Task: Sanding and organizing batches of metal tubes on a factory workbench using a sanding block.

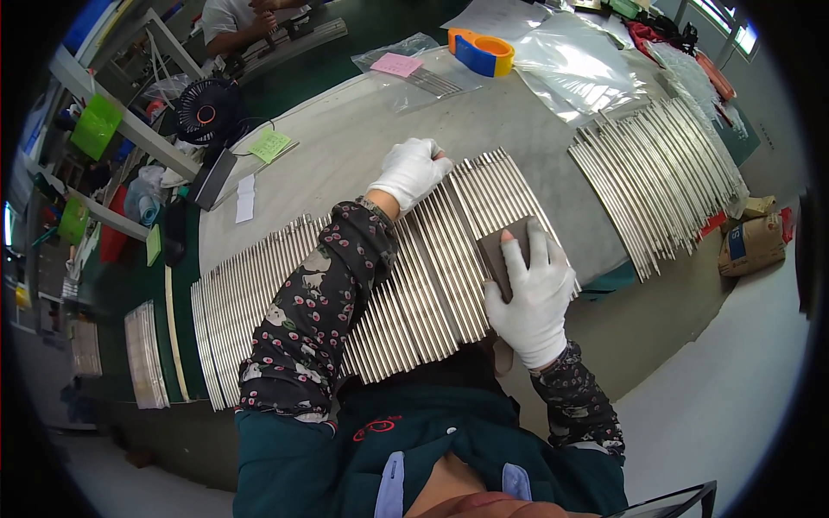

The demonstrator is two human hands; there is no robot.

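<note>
A long row of thin silvery metal rods [429, 274] lies side by side across the table in front of me. At the far ends of the rods, my left hand [413, 175], in a white glove with bare fingertips, is closed with its fingers curled under; what they grip is hidden. My right hand [537, 293], also gloved, grips a flat dark brownish block [494, 255] that looks like a sanding block. Its fingers lie over the block and the thumb is at the near side. The block rests on the rods toward the row's right end.
More metal rods [661, 177] lie in a second group at the right. Beyond them are an orange-and-blue tape dispenser [481, 52], clear plastic bags [579, 65] and a pink note [397, 65]. A black fan [207, 112] stands at left. Another person's hands [263, 13] are across the table.
</note>
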